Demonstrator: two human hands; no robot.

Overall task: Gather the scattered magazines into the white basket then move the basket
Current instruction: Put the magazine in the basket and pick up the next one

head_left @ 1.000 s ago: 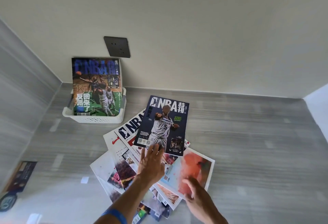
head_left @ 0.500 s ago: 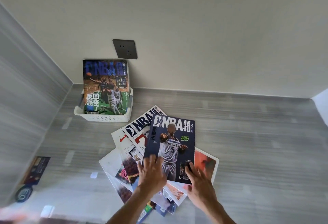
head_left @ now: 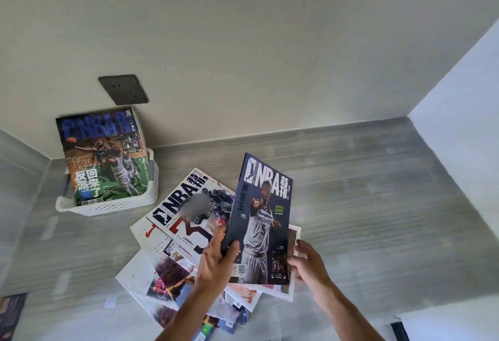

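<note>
The dark NBA magazine (head_left: 260,221) is lifted off the pile, cover facing the camera, its long axis running from the hands away toward the wall, title end farthest and leaning slightly to the right. The left hand (head_left: 216,262) grips its lower left edge, thumb on the cover and fingers (head_left: 219,235) curled behind. The right hand (head_left: 307,262) is at the lower right corner, fingers loosely bent beside the edge; whether they actually grip cannot be told.

Beneath lies a fanned pile of magazines (head_left: 186,238) on the grey wood-grain tabletop (head_left: 364,205). The white basket (head_left: 113,205) sits to the left against the wall, holding an upright green-and-orange magazine (head_left: 104,159) that leans back, title at the top.

A dark wall socket (head_left: 123,90) is mounted on the beige wall above the basket. A paler wall (head_left: 464,124) closes the right side.
</note>
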